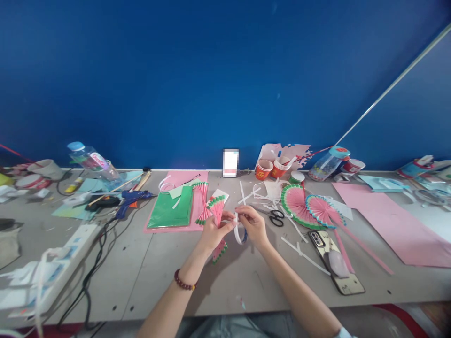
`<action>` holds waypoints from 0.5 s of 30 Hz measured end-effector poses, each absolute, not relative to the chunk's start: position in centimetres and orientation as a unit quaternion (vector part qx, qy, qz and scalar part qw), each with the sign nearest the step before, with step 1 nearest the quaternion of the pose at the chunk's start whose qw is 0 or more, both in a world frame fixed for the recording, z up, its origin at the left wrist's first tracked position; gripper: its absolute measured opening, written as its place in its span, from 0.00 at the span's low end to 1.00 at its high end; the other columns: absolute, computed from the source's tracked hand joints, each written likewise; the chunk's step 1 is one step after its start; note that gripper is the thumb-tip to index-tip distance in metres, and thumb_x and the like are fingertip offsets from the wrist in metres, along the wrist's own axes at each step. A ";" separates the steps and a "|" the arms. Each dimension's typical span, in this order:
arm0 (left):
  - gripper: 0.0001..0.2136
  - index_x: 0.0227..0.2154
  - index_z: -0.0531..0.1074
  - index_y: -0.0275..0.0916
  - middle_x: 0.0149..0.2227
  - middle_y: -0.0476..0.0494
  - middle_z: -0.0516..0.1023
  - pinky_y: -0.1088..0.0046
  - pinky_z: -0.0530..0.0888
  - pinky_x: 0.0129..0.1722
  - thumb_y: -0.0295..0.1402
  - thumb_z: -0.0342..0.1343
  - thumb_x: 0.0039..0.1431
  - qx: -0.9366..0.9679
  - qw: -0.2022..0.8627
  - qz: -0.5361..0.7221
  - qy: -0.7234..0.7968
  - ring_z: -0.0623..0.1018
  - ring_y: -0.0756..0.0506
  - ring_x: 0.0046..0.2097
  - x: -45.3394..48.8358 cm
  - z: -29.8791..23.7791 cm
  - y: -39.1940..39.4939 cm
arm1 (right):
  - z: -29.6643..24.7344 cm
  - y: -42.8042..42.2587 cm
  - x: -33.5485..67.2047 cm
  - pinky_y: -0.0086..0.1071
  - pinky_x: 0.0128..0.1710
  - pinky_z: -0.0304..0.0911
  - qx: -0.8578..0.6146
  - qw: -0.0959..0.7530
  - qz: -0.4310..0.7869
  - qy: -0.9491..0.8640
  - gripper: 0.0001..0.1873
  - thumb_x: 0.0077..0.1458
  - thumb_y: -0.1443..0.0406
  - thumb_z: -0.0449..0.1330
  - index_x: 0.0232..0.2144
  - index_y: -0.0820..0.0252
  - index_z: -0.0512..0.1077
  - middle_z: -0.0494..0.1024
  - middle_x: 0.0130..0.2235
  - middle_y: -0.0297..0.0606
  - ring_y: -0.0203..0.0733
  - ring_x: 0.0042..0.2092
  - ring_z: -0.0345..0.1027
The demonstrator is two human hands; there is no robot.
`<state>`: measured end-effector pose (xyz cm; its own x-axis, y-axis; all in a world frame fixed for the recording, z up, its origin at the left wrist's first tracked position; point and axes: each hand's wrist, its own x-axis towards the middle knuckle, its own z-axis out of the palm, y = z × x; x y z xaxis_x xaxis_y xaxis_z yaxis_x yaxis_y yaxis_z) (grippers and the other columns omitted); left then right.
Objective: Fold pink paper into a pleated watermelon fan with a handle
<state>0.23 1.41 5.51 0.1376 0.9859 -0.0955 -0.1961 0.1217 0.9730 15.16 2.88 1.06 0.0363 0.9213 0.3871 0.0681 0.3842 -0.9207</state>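
Note:
My left hand [213,233] is closed around a pleated pink-and-green watermelon paper fan [217,206], whose lower end pokes out below the palm. Its thumb and fingertips meet my right hand [254,226] at a roll of white tape [241,235]. The right fingers pinch the tape near its top, and the ring hangs below them. Just left of my hands, a second pleated watermelon strip [201,202] lies over the edge of a green paper pack [171,206]. Black-handled scissors [276,218] rest to the right of my right hand.
Finished round paper fans [299,206] and a phone [336,263] lie on the right, near pink paper [398,220]. Orange paper cups [263,170] stand at the back. A blue glue gun [131,201], black cables [97,263] and a power strip [61,267] occupy the left.

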 end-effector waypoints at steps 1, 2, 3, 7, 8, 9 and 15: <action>0.11 0.27 0.74 0.36 0.31 0.45 0.77 0.76 0.71 0.29 0.34 0.67 0.39 0.451 0.608 0.487 0.437 0.74 0.51 0.28 0.2 5.5 1.4 | 1.1 2.9 15.1 0.34 0.39 0.64 -0.418 0.586 0.361 -0.593 0.09 0.51 0.68 0.56 0.32 0.53 0.76 0.77 0.37 0.38 0.41 0.41 0.69; 0.12 0.27 0.73 0.36 0.32 0.45 0.77 0.77 0.70 0.30 0.34 0.67 0.39 0.452 0.609 0.485 0.434 0.74 0.51 0.28 0.2 5.5 1.4 | 1.2 2.9 15.1 0.35 0.40 0.64 -0.418 0.586 0.358 -0.595 0.09 0.51 0.68 0.56 0.32 0.53 0.76 0.77 0.37 0.38 0.41 0.41 0.69; 0.12 0.27 0.73 0.36 0.32 0.46 0.76 0.77 0.70 0.29 0.34 0.67 0.39 0.454 0.610 0.484 0.433 0.73 0.52 0.27 0.2 5.5 1.4 | 1.2 2.9 15.1 0.35 0.41 0.64 -0.417 0.585 0.355 -0.598 0.09 0.51 0.68 0.56 0.32 0.53 0.76 0.77 0.37 0.38 0.41 0.41 0.69; 0.12 0.27 0.70 0.36 0.27 0.50 0.71 0.80 0.62 0.22 0.36 0.65 0.42 0.465 0.615 0.475 0.424 0.64 0.57 0.21 0.1 5.1 1.4 | 1.1 2.9 15.2 0.35 0.41 0.63 -0.424 0.579 0.349 -0.603 0.09 0.52 0.69 0.56 0.32 0.54 0.75 0.77 0.38 0.38 0.41 0.41 0.69; 0.12 0.27 0.69 0.36 0.24 0.52 0.69 0.81 0.59 0.20 0.36 0.65 0.43 0.469 0.615 0.471 0.425 0.61 0.58 0.19 0.1 4.9 1.4 | 1.0 2.9 15.3 0.35 0.41 0.63 -0.427 0.576 0.348 -0.604 0.09 0.52 0.69 0.55 0.33 0.54 0.75 0.76 0.38 0.38 0.41 0.42 0.69; 0.12 0.27 0.68 0.36 0.22 0.54 0.66 0.81 0.57 0.19 0.36 0.64 0.44 0.472 0.614 0.468 0.426 0.59 0.58 0.19 0.1 4.8 1.4 | 1.0 2.9 15.3 0.35 0.41 0.63 -0.430 0.573 0.347 -0.605 0.09 0.52 0.69 0.55 0.33 0.54 0.75 0.76 0.39 0.39 0.41 0.42 0.69; 0.13 0.25 0.67 0.35 0.28 0.51 0.68 0.80 0.61 0.23 0.37 0.64 0.44 0.458 0.566 0.516 0.452 0.65 0.56 0.23 0.4 4.6 1.6 | 1.9 2.2 15.3 0.41 0.55 0.55 -0.442 0.556 0.307 -0.634 0.15 0.53 0.67 0.58 0.44 0.52 0.72 0.71 0.50 0.41 0.44 0.53 0.63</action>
